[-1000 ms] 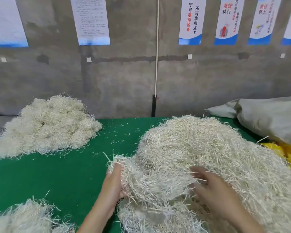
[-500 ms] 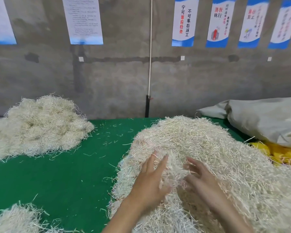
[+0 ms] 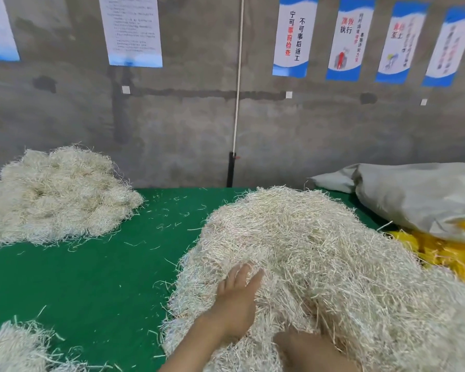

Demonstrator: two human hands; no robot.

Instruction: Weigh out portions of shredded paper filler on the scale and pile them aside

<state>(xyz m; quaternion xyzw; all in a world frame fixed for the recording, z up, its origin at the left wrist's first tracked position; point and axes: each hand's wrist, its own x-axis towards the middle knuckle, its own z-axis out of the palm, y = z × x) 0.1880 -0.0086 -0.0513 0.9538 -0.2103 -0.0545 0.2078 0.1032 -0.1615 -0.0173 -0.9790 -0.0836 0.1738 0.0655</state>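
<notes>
The left hand (image 3: 236,299) lies palm-down on the near-left slope of the large heap of shredded paper filler (image 3: 320,264), fingers (image 3: 243,273) extended and slightly spread; the grip is flat and closed on nothing. The right hand (image 3: 306,350) sits just to the right of and nearer than the left, sunk into the same heap; its fingers are buried in the strands, so the state of that grip cannot be told. The heap extends from both hands away and to the right across the green worktop (image 3: 91,277). Well to the left and farther off lies a second pile of filler (image 3: 57,194). A smaller tuft (image 3: 14,347) lies left of the left forearm, at the near edge. Beyond the heap to the right rests a grey sack (image 3: 419,194) above yellow material (image 3: 446,251).
</notes>
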